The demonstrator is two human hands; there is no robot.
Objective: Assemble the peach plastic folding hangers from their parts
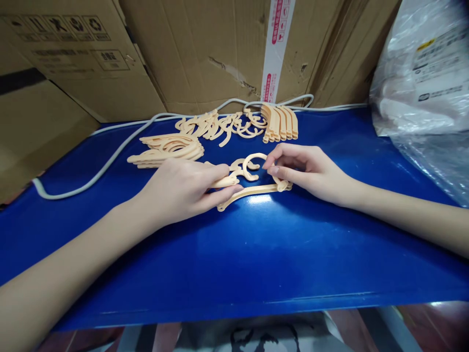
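My left hand (186, 188) is closed, thumb and fingers gripping a beige plastic hanger arm (226, 182); much of that piece is hidden by the hand. My right hand (308, 168) pinches the side of a curved beige hanger hook (252, 156) between thumb and fingertips. Below the hook, a longer beige hanger arm (254, 189) runs from under my left thumb toward the joint near my right thumb. Whether these pieces are joined cannot be made out. Another loose hook (240, 164) lies just behind, partly covered.
Stacked curved hanger arms (168, 147) lie at the left, a pile of loose hooks (216, 124) behind, and a row of arms (280, 123) at back right. A white cable (110, 166) crosses the blue table (227, 264). Cardboard boxes (216, 54) and plastic wrap (417, 98) border it.
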